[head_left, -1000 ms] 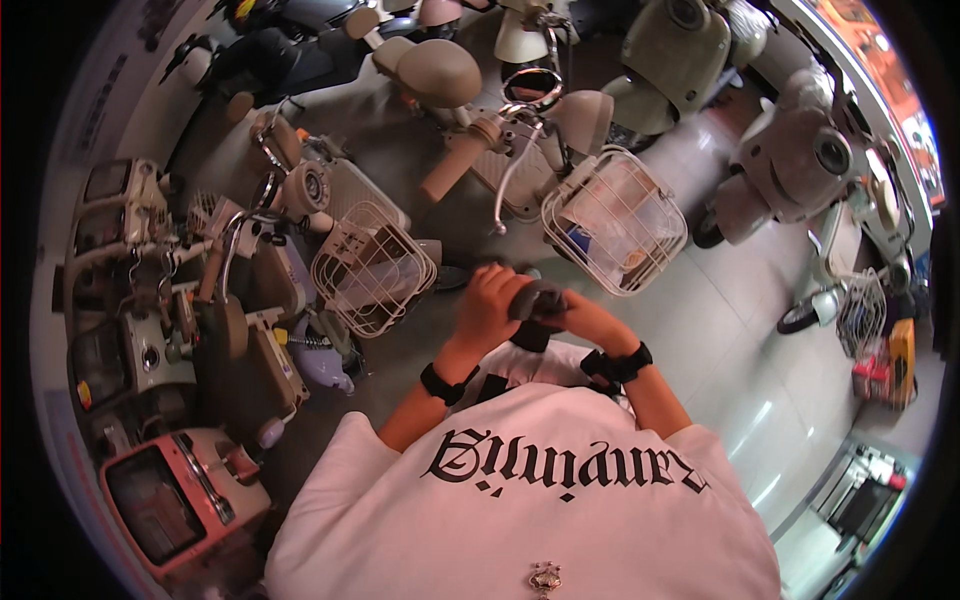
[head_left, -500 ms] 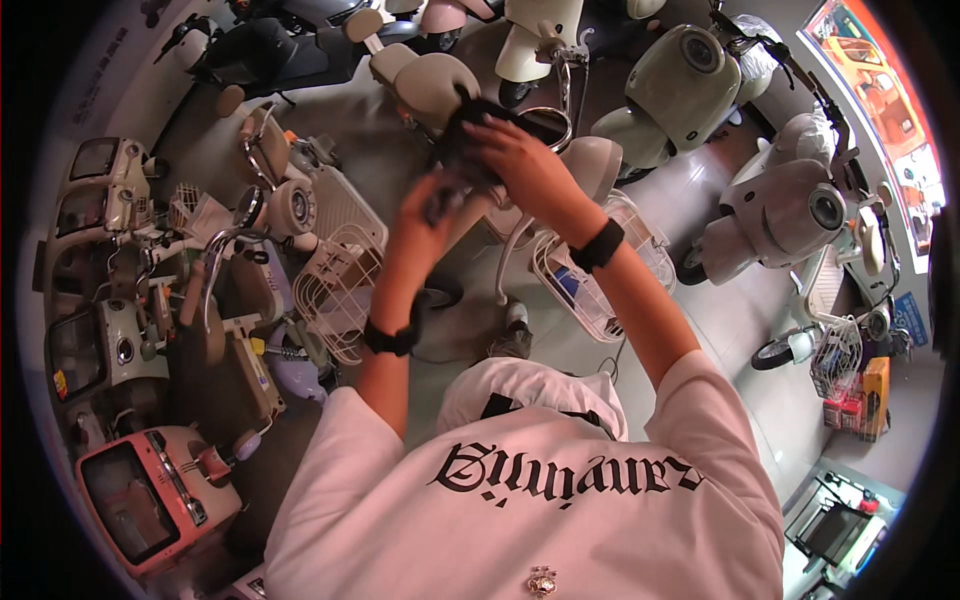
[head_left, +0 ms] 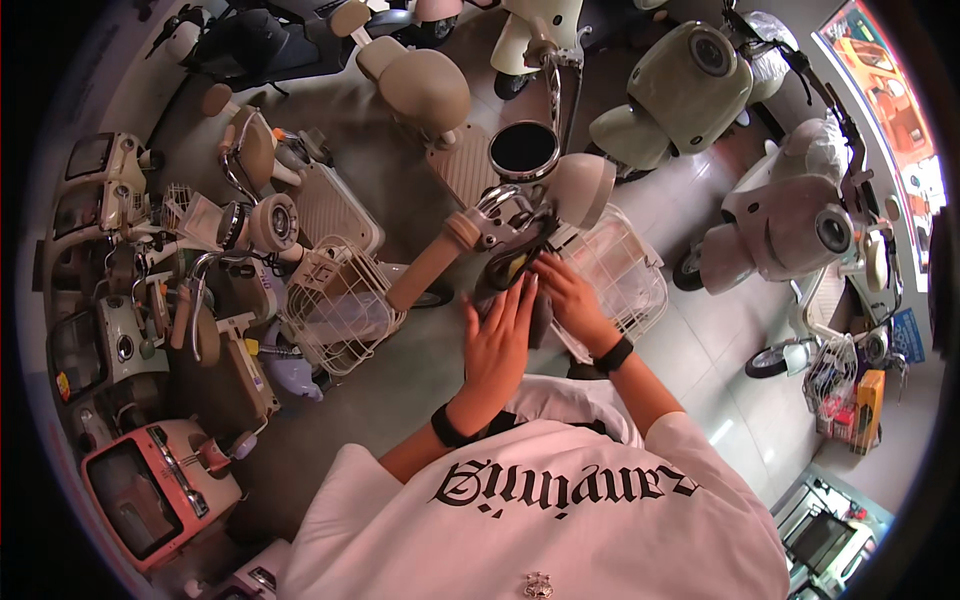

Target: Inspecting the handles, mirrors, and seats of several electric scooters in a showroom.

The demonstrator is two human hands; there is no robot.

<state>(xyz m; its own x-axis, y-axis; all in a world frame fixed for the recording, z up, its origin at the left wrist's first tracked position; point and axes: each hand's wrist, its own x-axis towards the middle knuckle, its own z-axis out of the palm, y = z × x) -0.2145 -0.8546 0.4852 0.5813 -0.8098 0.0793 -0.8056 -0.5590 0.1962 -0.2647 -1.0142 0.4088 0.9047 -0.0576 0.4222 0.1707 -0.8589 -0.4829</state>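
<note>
Both hands are at the handlebar of a cream scooter, just below its bent chrome bar. My left hand lies with its fingers stretched out flat against a dark cloth. On the other side, my right hand curves its fingers round the cloth, partly hiding it. A dark lever part with a bit of yellow is just beyond the fingertips. The tan grip is left of my hands, the round dark display farther off, and the headlight to the right.
A white wire basket is beside my right hand. Another basketed scooter is at left. Scooters line the far side, including a pale green one; a grey one is at right. Small vehicle bodies, one pink, are at left.
Both hands have drawn back toward me from over the handlebar, bringing the dark cloth along. The display and tan grip now show uncovered. The left fingers have straightened.
</note>
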